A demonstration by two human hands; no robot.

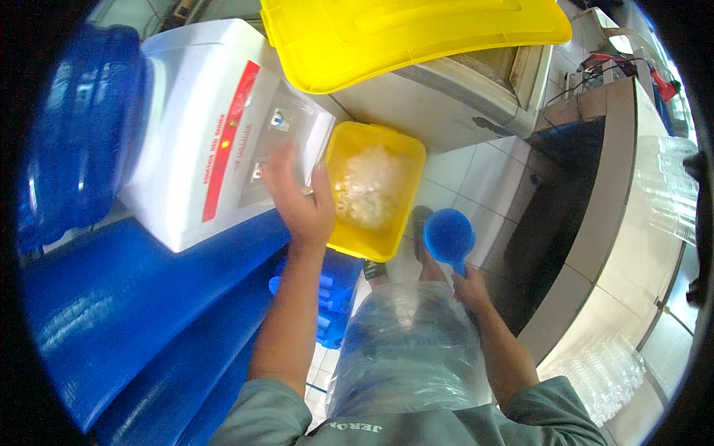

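My right hand (468, 288) grips the handle of a blue plastic dipper (449, 232), whose round bowl points away from me; what it holds, if anything, I cannot make out. Slightly blurred, my left hand (301, 199) reaches up with thumb and fingers apart, in front of the taps of a white water dispenser (190, 97). Whether it touches a tap is unclear. Just right of that hand stands a yellow bin (411, 186) with what looks like ice pieces (370, 186) inside. Above the bin is its raised yellow lid (416, 37).
A large blue water bottle (89, 126) sits on the dispenser at left, beside a blue-covered surface (149, 297). On the right runs a tiled counter (617, 223) with stacked clear plastic cups (666, 189) and more at its lower end. White floor tiles (476, 178) show between.
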